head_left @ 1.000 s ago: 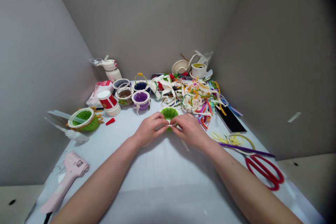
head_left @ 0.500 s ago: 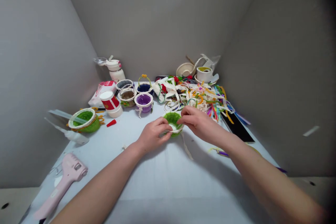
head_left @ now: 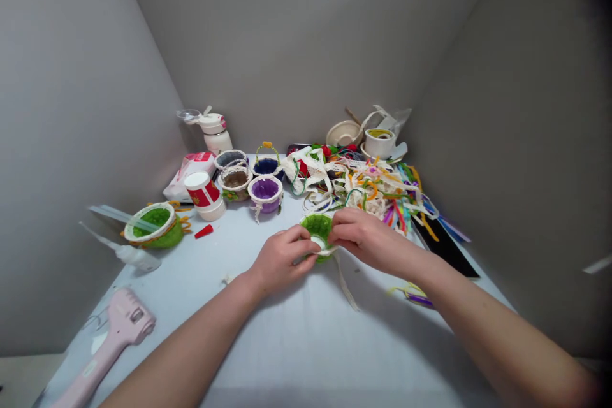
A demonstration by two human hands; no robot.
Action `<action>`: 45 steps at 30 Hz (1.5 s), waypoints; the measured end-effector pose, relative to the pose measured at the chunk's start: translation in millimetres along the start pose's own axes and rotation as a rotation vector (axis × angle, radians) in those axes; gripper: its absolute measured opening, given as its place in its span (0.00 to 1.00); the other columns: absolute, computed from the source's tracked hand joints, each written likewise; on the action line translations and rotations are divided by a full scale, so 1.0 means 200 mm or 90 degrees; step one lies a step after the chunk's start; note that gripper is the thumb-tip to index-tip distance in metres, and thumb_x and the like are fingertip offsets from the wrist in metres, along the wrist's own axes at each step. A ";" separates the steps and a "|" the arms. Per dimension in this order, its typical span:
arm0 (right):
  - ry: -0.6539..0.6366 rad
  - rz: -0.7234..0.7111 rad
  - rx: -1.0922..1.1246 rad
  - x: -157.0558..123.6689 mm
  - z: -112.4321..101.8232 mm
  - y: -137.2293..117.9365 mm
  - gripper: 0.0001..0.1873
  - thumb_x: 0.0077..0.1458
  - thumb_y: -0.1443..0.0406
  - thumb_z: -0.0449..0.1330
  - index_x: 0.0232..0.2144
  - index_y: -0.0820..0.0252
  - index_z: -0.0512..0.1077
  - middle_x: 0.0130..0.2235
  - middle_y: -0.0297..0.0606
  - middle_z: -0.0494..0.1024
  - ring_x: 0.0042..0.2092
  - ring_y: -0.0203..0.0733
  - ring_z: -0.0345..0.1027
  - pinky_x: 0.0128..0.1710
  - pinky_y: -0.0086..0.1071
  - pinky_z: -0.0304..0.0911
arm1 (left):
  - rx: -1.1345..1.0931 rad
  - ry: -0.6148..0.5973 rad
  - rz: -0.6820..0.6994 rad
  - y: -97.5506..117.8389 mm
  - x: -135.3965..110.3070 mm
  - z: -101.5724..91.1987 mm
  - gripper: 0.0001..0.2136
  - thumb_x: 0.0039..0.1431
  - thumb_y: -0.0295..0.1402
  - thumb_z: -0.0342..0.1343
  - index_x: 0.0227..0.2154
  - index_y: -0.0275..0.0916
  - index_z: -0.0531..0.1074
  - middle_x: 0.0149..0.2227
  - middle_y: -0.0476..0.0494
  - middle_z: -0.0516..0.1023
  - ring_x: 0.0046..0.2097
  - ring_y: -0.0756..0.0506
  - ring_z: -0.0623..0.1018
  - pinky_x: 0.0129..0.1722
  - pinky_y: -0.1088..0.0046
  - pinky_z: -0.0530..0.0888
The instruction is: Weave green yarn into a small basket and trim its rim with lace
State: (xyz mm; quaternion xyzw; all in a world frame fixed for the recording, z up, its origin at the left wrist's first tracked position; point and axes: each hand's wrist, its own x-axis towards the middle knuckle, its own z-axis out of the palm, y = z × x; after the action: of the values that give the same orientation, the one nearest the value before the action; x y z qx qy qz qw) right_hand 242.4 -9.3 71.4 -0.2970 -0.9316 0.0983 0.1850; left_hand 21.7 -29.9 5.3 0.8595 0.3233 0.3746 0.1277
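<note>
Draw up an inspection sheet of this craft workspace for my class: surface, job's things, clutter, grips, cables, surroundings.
Surface: pale table with a white scrap beside the left forearm.
Job's things: small green basket; white strip running from its near rim onto the table.
Clutter: tangled trims behind; purple basket back left; pink glue gun and white nozzle bottle at left.
Grips: left hand pinches at the near left rim; right hand at the right rim, exact hold hidden.
Cables: nothing seen.
Surroundings: grey walls left, back and right.
</note>
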 end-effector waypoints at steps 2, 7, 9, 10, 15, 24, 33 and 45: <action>-0.002 -0.002 -0.001 0.00 0.00 -0.01 0.12 0.59 0.74 0.56 0.27 0.62 0.76 0.31 0.38 0.72 0.34 0.38 0.64 0.34 0.30 0.58 | 0.002 0.003 0.001 0.00 0.00 0.00 0.06 0.59 0.29 0.55 0.36 0.39 0.76 0.35 0.45 0.74 0.35 0.50 0.75 0.36 0.75 0.72; -0.012 0.006 0.002 0.00 0.00 0.00 0.12 0.59 0.74 0.56 0.27 0.62 0.77 0.31 0.38 0.72 0.35 0.38 0.65 0.35 0.30 0.58 | -0.004 0.003 0.002 0.01 0.01 0.00 0.05 0.58 0.29 0.56 0.35 0.39 0.76 0.35 0.44 0.74 0.35 0.50 0.75 0.36 0.75 0.72; -0.017 0.009 0.006 0.00 0.00 0.00 0.12 0.59 0.74 0.56 0.27 0.62 0.77 0.31 0.39 0.73 0.35 0.38 0.65 0.35 0.30 0.58 | -0.006 0.006 0.003 0.01 0.01 0.00 0.05 0.59 0.29 0.55 0.35 0.39 0.76 0.35 0.44 0.74 0.35 0.50 0.75 0.35 0.75 0.72; -0.021 0.010 0.007 0.00 0.00 0.00 0.12 0.59 0.74 0.56 0.28 0.62 0.77 0.31 0.39 0.73 0.35 0.38 0.65 0.35 0.30 0.58 | -0.007 0.007 0.004 0.01 0.01 0.00 0.05 0.59 0.29 0.55 0.35 0.39 0.76 0.35 0.44 0.74 0.34 0.50 0.75 0.35 0.75 0.72; -0.042 0.014 0.001 0.01 0.00 0.01 0.13 0.59 0.74 0.56 0.28 0.62 0.78 0.31 0.39 0.73 0.35 0.39 0.65 0.35 0.31 0.58 | -0.003 0.002 -0.003 0.01 0.00 0.00 0.06 0.59 0.28 0.55 0.34 0.39 0.77 0.35 0.44 0.74 0.35 0.50 0.75 0.35 0.75 0.72; -0.053 -0.006 -0.003 0.02 0.01 0.03 0.13 0.59 0.74 0.56 0.27 0.62 0.78 0.31 0.39 0.73 0.36 0.39 0.65 0.36 0.31 0.58 | 0.004 0.000 -0.001 0.01 0.01 0.00 0.05 0.59 0.28 0.55 0.34 0.38 0.77 0.35 0.44 0.74 0.34 0.50 0.75 0.35 0.76 0.72; -0.070 -0.043 0.044 0.08 0.03 0.08 0.12 0.58 0.74 0.57 0.27 0.60 0.78 0.29 0.37 0.74 0.35 0.37 0.65 0.38 0.32 0.57 | 0.002 0.010 -0.009 0.01 0.01 0.00 0.06 0.59 0.27 0.55 0.33 0.39 0.77 0.34 0.45 0.75 0.34 0.50 0.75 0.34 0.76 0.72; -0.065 -0.095 0.081 0.11 0.07 0.13 0.13 0.58 0.75 0.56 0.26 0.61 0.77 0.27 0.34 0.73 0.34 0.36 0.63 0.38 0.32 0.56 | -0.040 0.012 -0.032 -0.02 0.00 0.02 0.05 0.59 0.27 0.55 0.34 0.39 0.77 0.36 0.45 0.75 0.35 0.50 0.76 0.36 0.76 0.72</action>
State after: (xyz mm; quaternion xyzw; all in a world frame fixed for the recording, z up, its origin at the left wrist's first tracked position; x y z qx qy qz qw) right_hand 233.7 24.1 58.2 -0.2092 -0.9513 0.1583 0.1622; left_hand 23.2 -28.1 0.3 0.8433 0.3338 0.3893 0.1608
